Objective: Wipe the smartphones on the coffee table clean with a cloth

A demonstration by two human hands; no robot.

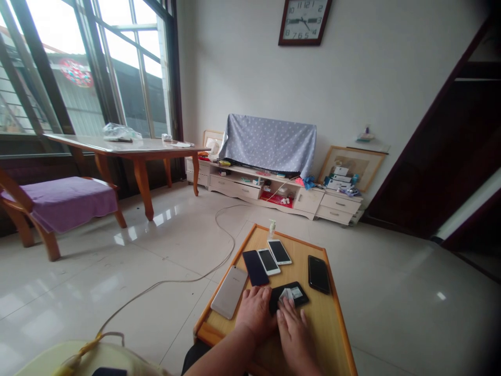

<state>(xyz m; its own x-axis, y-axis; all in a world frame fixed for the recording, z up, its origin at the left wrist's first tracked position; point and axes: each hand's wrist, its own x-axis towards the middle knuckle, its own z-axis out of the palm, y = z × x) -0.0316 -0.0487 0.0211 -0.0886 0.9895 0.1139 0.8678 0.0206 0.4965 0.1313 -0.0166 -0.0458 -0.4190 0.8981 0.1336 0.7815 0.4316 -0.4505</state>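
A black phone [277,293] lies on the small wooden table, a pale patch at its right end. My left hand [256,312] is closed at the phone's left end, holding it against the table. With the fingers of my right hand [294,326] I press a small whitish wipe [287,294] onto the phone's surface. Left of my hands is a rose-gold phone [230,292]. Beyond them lie a dark blue phone [255,268], a white phone [268,261] and a larger white phone [279,251]. Another black phone [318,274] is near the right edge.
The small table [329,334] has a raised wooden rim. A pump bottle [272,228] stands at its far edge. A cable [168,282] runs across the floor to a pale stool [129,360] at lower left. A low cabinet [235,190] lines the far wall.
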